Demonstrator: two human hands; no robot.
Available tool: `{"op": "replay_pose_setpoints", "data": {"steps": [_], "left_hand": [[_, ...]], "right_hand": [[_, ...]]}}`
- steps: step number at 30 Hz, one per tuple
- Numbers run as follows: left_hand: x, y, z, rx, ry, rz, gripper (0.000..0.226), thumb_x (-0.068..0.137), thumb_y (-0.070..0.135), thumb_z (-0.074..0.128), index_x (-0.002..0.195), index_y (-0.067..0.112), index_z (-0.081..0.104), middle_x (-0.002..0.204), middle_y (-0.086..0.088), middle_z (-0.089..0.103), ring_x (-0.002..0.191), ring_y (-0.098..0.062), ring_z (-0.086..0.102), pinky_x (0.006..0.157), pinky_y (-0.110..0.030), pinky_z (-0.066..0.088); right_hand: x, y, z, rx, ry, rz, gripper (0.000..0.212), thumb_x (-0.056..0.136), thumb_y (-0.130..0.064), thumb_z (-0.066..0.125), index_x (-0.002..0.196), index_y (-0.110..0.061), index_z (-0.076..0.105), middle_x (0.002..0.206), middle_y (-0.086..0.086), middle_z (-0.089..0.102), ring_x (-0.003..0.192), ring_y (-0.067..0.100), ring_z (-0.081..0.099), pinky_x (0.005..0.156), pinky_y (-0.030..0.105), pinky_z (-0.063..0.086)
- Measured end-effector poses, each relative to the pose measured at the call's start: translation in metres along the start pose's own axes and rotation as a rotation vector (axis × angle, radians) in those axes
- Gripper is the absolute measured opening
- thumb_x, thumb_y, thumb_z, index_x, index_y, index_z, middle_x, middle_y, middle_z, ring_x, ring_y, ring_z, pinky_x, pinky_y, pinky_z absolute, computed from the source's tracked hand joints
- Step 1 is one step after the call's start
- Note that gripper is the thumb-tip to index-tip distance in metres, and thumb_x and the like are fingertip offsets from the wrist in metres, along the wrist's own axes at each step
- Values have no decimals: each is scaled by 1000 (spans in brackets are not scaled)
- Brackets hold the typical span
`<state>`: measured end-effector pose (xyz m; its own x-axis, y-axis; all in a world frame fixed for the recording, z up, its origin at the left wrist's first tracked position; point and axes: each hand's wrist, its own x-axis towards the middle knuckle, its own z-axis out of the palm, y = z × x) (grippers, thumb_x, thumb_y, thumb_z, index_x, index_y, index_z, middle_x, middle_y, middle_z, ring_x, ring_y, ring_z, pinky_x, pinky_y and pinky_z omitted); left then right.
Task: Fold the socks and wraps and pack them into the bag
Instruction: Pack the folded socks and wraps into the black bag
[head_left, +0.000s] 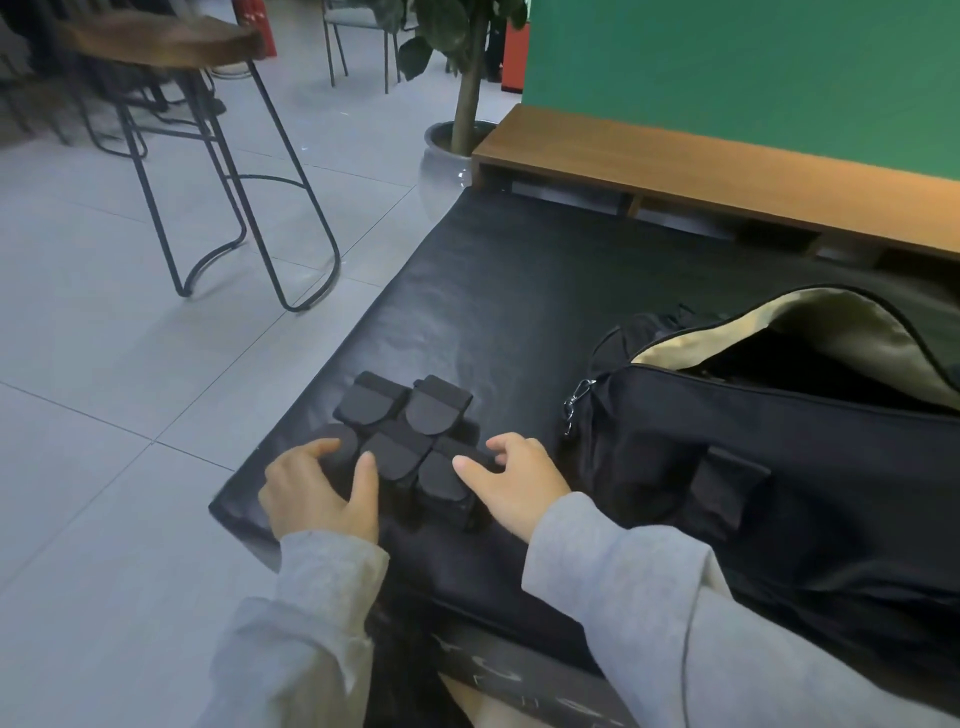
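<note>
Several folded black wraps (410, 431) lie bunched together on the black padded mat (519, 291), near its front left corner. My left hand (317, 488) grips the leftmost wrap (343, 449), with the thumb on its right side and the fingers curled over its far side. On the right side of the bunch, my right hand (514, 483) curls its thumb and fingers round the nearest right wrap (441, 480). The black duffel bag (779, 467) lies to the right, unzipped, with its tan lining (841, 322) showing. I cannot tell any socks apart from the wraps.
A wooden shelf (701, 171) and a green wall run behind the mat. A grey tiled floor drops off to the left, with a metal-legged stool (223, 171) and a potted plant (462, 104). The bag's metal clip (576, 400) hangs at its left end.
</note>
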<state>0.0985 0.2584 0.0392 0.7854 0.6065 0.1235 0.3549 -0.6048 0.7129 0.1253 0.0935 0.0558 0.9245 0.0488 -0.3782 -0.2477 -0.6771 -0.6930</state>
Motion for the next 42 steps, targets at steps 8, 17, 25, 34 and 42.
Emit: {"op": "replay_pose_setpoints", "data": {"steps": [8,17,25,34,42], "left_hand": [[21,-5,-3,-44,-66,-171,42,91,27,53,127,5,52,129,-18,52,125,-35,40,105,-44,29],[28,-5,-12,11,-266,-248,40,93,24,53,129,13,44,125,-10,55,116,-30,49,96,-40,38],[37,-12,-14,-116,-378,-311,51,87,19,63,133,9,42,130,-15,53,117,-31,51,102,-42,37],[31,-18,-12,-331,-330,-304,57,82,6,68,133,11,41,131,-17,49,123,-32,45,96,-56,44],[29,-43,-14,-414,-251,-319,55,80,16,72,127,15,44,117,-16,59,102,-36,60,90,-49,50]], "right_hand": [[6,-4,4,-99,-41,-5,57,85,-52,58,130,-19,46,129,-1,39,113,16,50,94,25,39],[5,-8,5,-287,-98,32,51,90,-47,54,129,-15,44,130,5,40,113,26,50,96,37,42],[8,-4,5,-265,-138,98,36,86,-48,59,95,-13,52,109,8,52,94,26,56,79,32,45],[-2,-2,9,-274,-37,88,44,84,-49,60,103,-9,58,116,10,55,110,29,53,92,37,46],[-17,1,-6,-161,-27,73,42,88,-37,62,113,-12,41,106,1,53,94,20,54,82,29,44]]}}
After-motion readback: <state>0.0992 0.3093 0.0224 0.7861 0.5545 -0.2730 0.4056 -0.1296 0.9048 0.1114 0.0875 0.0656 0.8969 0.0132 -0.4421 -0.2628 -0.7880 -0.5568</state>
